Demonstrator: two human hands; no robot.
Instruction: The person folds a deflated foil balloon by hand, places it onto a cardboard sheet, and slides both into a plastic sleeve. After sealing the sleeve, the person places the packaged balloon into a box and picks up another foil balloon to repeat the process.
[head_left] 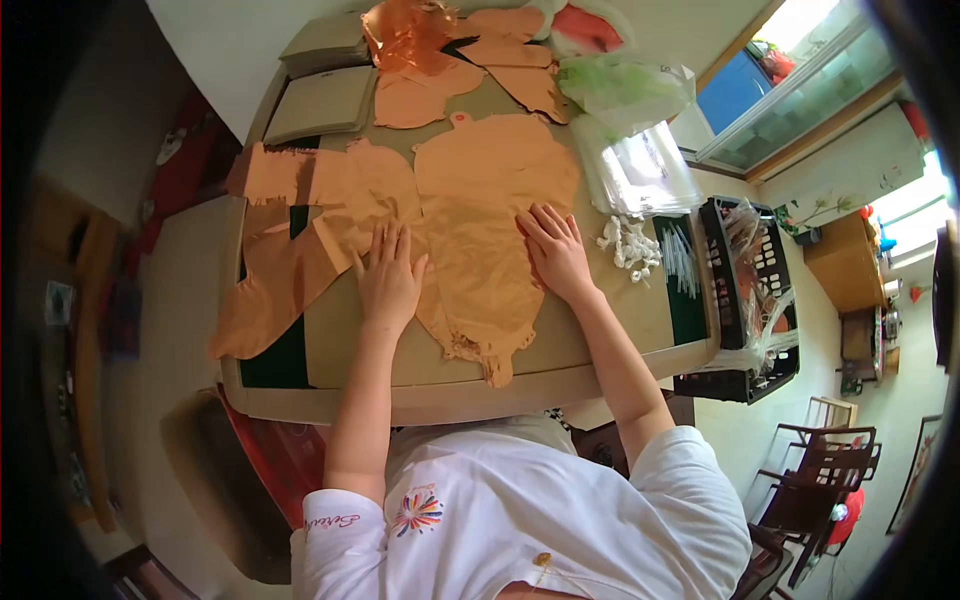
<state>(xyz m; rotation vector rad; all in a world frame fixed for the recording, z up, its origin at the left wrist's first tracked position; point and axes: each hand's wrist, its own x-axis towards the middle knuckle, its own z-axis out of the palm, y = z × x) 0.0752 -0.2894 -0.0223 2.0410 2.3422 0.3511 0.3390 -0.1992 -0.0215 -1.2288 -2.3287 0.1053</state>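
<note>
A large, flat copper-coloured foil balloon [490, 240] lies in the middle of the table, its narrow tail toward me. My right hand [556, 250] rests on the right edge of this balloon, palm down with fingers stretched out. On the left, my left hand [390, 280] lies flat with fingers spread, where the big balloon meets another piece of copper foil [365, 190]. Neither hand grips anything. A creased foil strip [280, 285] runs off to the left of my left hand.
More copper foil balloons [425, 90] lie at the far side beside stacked grey-beige cards [320, 103]. Clear plastic bags [640, 170], small white pieces [630, 247] and thin clear sticks [679, 260] are on the right. A black crate [750, 290] stands beyond the table's right edge.
</note>
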